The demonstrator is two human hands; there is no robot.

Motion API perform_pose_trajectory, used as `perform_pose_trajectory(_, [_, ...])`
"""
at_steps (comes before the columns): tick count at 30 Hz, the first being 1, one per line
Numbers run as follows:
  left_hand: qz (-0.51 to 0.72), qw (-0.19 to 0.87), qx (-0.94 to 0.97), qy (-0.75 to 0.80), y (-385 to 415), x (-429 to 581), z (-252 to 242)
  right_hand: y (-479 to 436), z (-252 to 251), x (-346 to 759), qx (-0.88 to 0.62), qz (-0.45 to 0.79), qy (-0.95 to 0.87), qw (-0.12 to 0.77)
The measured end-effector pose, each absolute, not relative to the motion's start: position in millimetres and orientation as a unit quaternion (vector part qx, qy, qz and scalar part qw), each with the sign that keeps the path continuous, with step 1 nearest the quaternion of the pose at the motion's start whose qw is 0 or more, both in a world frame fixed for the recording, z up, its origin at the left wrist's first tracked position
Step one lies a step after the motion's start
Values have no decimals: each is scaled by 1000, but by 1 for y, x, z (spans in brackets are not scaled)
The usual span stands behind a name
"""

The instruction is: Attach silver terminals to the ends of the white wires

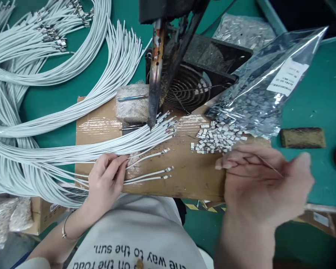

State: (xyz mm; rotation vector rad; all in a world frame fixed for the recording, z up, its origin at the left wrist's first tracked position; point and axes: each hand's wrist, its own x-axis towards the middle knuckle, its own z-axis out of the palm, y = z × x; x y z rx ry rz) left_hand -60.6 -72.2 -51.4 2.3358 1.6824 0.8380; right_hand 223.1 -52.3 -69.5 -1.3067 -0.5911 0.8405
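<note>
My left hand [108,177] is closed on a few white wires [148,174], whose terminal-tipped ends stick out to the right over the cardboard. Just beyond it lies a thick bundle of white wires [100,147], ends fanned under the dark pointed tip of a soldering iron [155,93]. Slightly blurred, my right hand [257,183] is turned palm up, its thumb apart from the curled fingers. A thin line crosses its palm; I cannot tell whether it is a strand. The fingertips are near a pile of small white-and-metal pieces [217,138].
A cardboard sheet [196,179] covers part of the green table [324,97]. Behind stand a black fan [190,84] and a clear bag [257,93] of small parts. A sponge-like brown block [302,138] lies right. More white wire bundles [81,71] fill the left.
</note>
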Motion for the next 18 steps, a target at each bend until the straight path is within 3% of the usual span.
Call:
perform_pose_trajectory(5, [196,116,792,567,-72,-67,-39,-60,-70,210,-640,315,-372,594])
perform_pose_trajectory(13, [111,518,672,518,-76,-101,-12,-53,-71,215,-672,225,-559,430])
perform_pose_trajectory(18, [93,626,637,440,-68,-85,-7,-47,-72,216,-657,208,-621,374])
